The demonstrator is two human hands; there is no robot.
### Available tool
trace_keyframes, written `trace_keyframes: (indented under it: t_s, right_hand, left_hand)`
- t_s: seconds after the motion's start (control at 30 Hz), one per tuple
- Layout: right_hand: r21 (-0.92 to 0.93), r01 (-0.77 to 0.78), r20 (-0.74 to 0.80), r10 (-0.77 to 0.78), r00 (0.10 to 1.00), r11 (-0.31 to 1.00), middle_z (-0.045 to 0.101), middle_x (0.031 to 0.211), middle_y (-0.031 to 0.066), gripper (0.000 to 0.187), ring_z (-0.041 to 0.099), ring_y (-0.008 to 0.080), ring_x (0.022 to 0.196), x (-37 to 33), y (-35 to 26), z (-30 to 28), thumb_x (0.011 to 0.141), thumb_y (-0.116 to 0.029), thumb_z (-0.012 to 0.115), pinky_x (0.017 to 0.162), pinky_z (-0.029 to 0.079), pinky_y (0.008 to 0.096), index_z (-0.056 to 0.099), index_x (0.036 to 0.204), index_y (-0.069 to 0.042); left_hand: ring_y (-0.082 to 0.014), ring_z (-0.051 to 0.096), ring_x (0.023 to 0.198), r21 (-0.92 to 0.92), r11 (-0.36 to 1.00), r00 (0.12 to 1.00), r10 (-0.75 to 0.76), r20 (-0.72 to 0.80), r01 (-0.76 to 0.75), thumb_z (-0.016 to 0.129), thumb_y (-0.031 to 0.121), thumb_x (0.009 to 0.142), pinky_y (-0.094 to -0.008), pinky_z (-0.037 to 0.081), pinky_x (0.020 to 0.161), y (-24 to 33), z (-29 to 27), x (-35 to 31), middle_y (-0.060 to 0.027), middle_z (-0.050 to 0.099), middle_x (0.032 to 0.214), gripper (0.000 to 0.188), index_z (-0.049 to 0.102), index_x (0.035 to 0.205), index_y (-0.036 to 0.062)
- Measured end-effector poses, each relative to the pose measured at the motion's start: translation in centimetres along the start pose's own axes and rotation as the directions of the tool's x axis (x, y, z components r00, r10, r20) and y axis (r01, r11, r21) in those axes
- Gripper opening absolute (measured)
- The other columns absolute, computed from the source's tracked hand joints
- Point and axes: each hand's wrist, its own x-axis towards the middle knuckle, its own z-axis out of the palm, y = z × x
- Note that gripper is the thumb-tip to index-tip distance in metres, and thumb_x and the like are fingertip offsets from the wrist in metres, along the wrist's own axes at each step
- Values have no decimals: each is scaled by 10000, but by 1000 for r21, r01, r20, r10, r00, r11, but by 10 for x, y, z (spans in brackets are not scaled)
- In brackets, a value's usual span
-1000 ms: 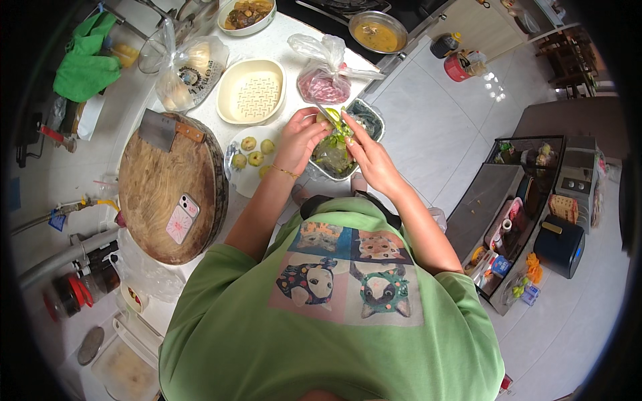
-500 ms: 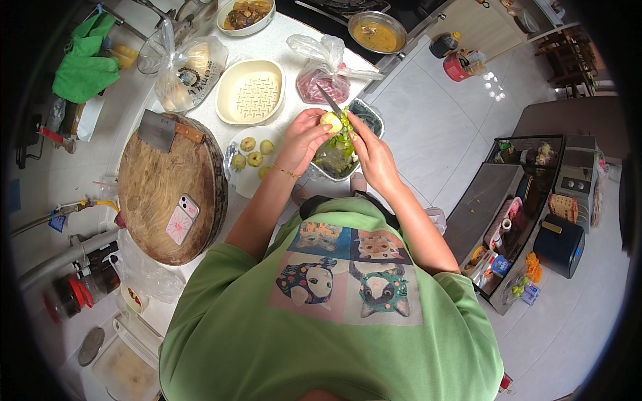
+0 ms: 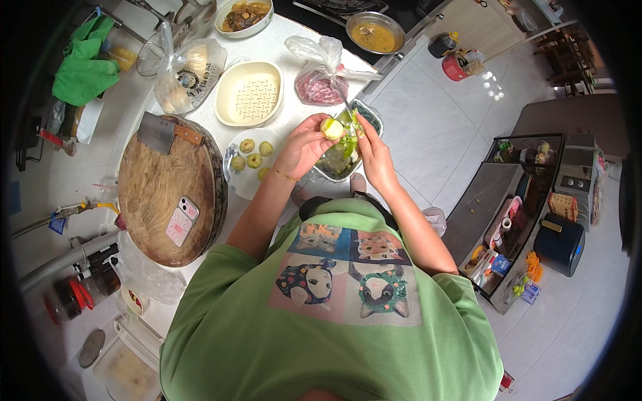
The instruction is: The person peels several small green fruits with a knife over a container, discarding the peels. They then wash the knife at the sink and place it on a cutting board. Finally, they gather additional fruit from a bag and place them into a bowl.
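Pinched in the fingers of my left hand point(image 3: 301, 146) is a small round pale vegetable point(image 3: 331, 129), partly peeled, with a green patch left on it. My right hand point(image 3: 374, 152) grips a small knife point(image 3: 347, 105), its thin blade pointing away from me just right of the vegetable. Green peel lies around the blade and my right fingers. Below both hands stands a bin point(image 3: 378, 121) with a plastic liner and green and white scraps inside. Left of my left wrist, a white plate point(image 3: 242, 186) carries several peeled, yellow-green round pieces point(image 3: 255, 160).
A round wooden chopping board point(image 3: 157, 207) bears a cleaver point(image 3: 158, 134) and a phone point(image 3: 182, 220). On the counter are a cream basket point(image 3: 249, 93), a bag of red meat point(image 3: 321, 88), another tied bag point(image 3: 190, 77) and a bowl of food point(image 3: 245, 17). A pan point(image 3: 375, 33) holds yellowish liquid.
The knife has turned more edge-on and shifted right, away from the vegetable. My hands have moved slightly apart, and the vegetable shows more of its pale side.
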Motion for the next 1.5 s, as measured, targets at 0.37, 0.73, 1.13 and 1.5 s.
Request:
trace_keyframes:
  t_s: [0.37, 0.73, 1.13, 1.5]
  right_hand:
    - [-35, 82, 250, -71, 966, 996, 565, 841, 87, 464, 505, 150, 733, 1, -11, -19, 976, -224, 408, 749, 439, 298, 310, 1430, -216]
    - [-275, 269, 314, -178, 933, 923, 516, 1257, 187, 455, 535, 401, 1057, 1, -19, -24, 949, -228, 415, 882, 454, 424, 339, 1397, -238]
    - [-172, 167, 285, -113, 952, 971, 575, 1144, 163, 421, 590, 266, 906, 2, -17, -19, 972, -234, 397, 820, 462, 329, 368, 1390, -187]
    - [114, -61, 345, 18, 938, 992, 524, 778, 26, 442, 481, 121, 683, 3, -20, -29, 986, -260, 383, 670, 420, 267, 342, 1412, -151]
  left_hand:
    - [-177, 566, 1044, 469, 882, 956, 100, -275, 43, 541, 12, 873, -312, 476, 903, 4, 0, 7, -134, 558, 1160, 326, 481, 1189, -41]
    - [-159, 578, 994, 426, 903, 962, 60, -266, 62, 535, -15, 857, -303, 479, 890, 4, -3, 4, -110, 581, 1119, 313, 506, 1169, -22]
    - [-149, 562, 1016, 520, 854, 975, 102, -198, 17, 575, -87, 798, -277, 456, 900, 3, -5, 3, -96, 572, 1101, 345, 499, 1123, 0]
    - [-218, 533, 1115, 251, 964, 982, -38, -183, 84, 496, -33, 864, -343, 449, 973, 11, -1, -1, -159, 507, 1228, 327, 425, 1181, 5]
